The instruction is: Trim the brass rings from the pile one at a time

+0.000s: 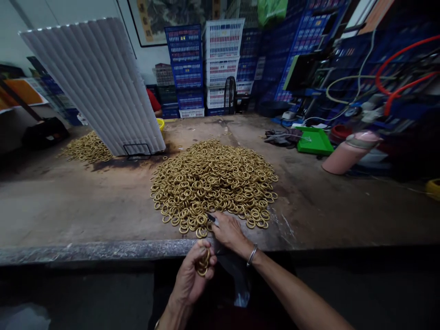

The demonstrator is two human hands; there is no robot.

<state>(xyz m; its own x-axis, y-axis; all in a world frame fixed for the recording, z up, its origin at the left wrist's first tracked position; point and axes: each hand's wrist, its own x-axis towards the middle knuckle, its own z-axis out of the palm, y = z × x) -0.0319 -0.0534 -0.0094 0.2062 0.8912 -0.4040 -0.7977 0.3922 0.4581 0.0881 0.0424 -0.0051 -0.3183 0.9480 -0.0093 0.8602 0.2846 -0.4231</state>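
Two hands point(229, 231) point(192, 272), one small tool point(213, 219), two golden ring piles point(213, 178) point(87, 148)

The left hand point(192, 274) partly hides its gold-coloured rings point(202, 266), too bunched to count.

1. Pale wall point(96, 9) bearing a framed picture point(178, 18), beyond the far edge of the tabletop point(68, 197).
2. Blue crates point(187, 71) and white crates point(222, 68) stacked behind that edge.
3. Tabletop brown, stained, near edge scuffed.
4. Dark floor point(371, 288) below; dim light.

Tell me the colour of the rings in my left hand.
The rings are brassy gold, best seen in the head view.
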